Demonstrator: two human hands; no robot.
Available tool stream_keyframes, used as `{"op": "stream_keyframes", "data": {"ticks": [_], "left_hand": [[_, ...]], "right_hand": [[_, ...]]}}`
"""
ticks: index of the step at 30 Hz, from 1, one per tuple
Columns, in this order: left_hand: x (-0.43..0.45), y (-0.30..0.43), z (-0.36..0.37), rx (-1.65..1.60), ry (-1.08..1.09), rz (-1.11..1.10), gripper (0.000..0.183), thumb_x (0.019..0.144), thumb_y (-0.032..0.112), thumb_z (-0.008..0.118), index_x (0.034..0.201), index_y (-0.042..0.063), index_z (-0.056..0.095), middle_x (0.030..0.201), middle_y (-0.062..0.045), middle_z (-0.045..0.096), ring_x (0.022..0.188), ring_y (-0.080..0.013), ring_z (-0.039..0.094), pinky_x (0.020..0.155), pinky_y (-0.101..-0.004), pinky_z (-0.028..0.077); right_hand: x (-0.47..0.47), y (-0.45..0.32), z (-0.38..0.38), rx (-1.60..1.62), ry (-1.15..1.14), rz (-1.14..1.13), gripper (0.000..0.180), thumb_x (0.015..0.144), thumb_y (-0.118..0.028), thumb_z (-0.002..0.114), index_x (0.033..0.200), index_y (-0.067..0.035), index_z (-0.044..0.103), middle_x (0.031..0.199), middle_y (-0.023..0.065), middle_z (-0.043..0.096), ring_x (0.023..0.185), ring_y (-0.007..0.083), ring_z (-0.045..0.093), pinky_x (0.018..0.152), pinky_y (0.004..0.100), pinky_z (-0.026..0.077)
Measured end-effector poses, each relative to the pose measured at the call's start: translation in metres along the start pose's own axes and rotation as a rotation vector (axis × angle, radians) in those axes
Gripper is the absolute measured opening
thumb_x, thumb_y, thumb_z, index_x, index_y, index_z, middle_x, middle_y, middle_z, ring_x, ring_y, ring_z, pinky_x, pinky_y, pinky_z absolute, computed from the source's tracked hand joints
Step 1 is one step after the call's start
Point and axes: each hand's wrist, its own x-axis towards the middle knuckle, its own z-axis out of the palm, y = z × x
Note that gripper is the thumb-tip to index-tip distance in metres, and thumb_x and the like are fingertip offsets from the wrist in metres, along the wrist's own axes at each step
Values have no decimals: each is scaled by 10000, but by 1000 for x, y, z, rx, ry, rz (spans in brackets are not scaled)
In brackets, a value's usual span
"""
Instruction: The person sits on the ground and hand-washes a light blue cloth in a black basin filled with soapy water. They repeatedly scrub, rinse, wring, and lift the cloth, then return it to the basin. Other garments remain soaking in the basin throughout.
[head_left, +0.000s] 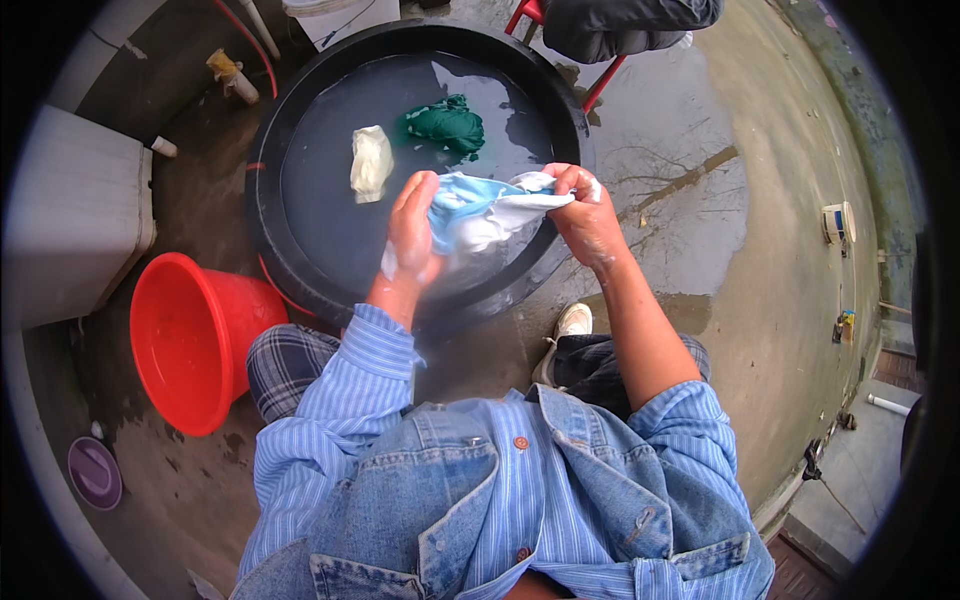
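Note:
Both hands hold a wet light blue and white cloth (487, 206) stretched between them above a large round black tub (271, 97) of water. My left hand (411, 229) grips its left end, with suds on the wrist. At the cloth's right end, the fingers of my right hand (587, 214) pinch a bunched edge, and foam clings to them. In the water, beyond my left hand, floats a cream-coloured cloth (371, 163). A dark green cloth (448, 126) lies in the water further back, to the right of the cream one.
A red plastic bucket (180, 341) lies tilted left of the tub, with a purple basin (95, 472) beyond. A white box-shaped container (82, 217) stands at far left. Behind the tub are a white bucket (349, 21) and a red-framed seat (602, 84) with dark fabric. The concrete floor (675, 165) is wet.

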Motion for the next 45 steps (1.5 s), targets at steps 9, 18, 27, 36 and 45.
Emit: {"op": "stream_keyframes", "data": {"ticks": [9, 18, 27, 36, 45], "left_hand": [[-1, -3, 9, 187, 112, -49, 303, 970, 337, 409, 952, 58, 526, 896, -14, 564, 828, -83, 542, 755, -251, 455], [-10, -10, 17, 424, -96, -155, 445, 761, 165, 710, 1108, 28, 467, 957, -42, 556, 874, -102, 539, 793, -245, 448], [-8, -12, 12, 142, -32, -243, 200, 842, 95, 575, 1028, 35, 529, 916, -30, 580, 881, -119, 559, 794, -282, 453], [-3, -3, 1, 215, -1, -199, 101, 808, 43, 590, 814, 88, 500, 804, -29, 568, 709, -87, 545, 642, -238, 451], [3, -4, -9, 121, 81, -118, 78, 880, 131, 554, 893, 57, 533, 866, -30, 580, 806, -130, 578, 748, -279, 471]], "right_hand": [[2, -5, 5, 188, 8, -35, 177, 746, 100, 557, 752, -72, 515, 966, 55, 528, 887, 186, 524, 804, 307, 432], [6, -8, 3, 284, 102, -68, 162, 764, 83, 545, 778, -73, 502, 1039, 102, 542, 935, 206, 544, 853, 330, 448], [7, -3, 2, 478, 54, -28, 121, 785, 54, 464, 783, -65, 481, 1218, 222, 486, 1054, 315, 523, 921, 426, 437], [12, -6, 0, 520, 5, -12, 52, 830, -34, 441, 809, -62, 479, 1292, 265, 431, 1079, 350, 519, 931, 452, 436], [12, -18, 2, 327, 131, 156, 102, 824, -19, 398, 862, -63, 482, 1185, 230, 514, 978, 294, 551, 850, 416, 472]]}}
